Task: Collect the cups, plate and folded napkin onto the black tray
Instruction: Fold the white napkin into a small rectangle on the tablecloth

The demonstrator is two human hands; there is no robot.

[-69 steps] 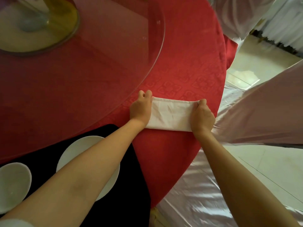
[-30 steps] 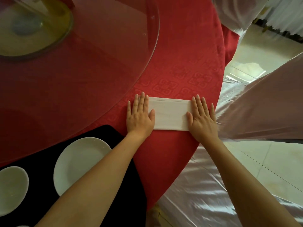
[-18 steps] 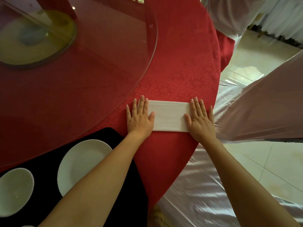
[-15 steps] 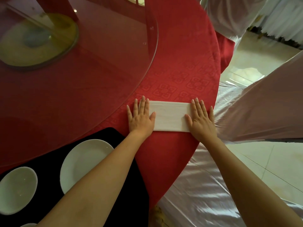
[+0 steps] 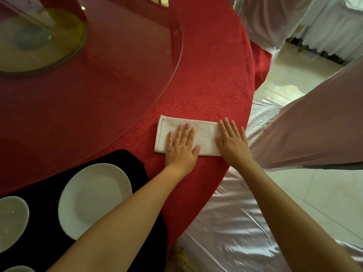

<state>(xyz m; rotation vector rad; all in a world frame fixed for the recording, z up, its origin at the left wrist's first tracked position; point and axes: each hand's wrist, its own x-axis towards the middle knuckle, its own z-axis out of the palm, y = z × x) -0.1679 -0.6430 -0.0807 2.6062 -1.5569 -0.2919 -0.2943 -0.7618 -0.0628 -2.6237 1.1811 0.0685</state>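
The plate (image 5: 94,199) sits on the black tray (image 5: 45,228) at near left, with a white dish (image 5: 11,222) beside it. Still to go, the napkin (image 5: 204,137) lies folded on the red cloth right of the tray, with left hand (image 5: 181,149) and right hand (image 5: 232,143) pressed flat on it, fingers straight.

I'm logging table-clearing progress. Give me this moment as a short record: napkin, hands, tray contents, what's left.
napkin: folded white napkin flat on the red tablecloth, right of the black tray, not on it
left hand: left hand flat, pressing the napkin's middle
right hand: right hand flat on its right end
tray: white plate, white cup, second cup cut off by the frame
left to do: napkin onto tray
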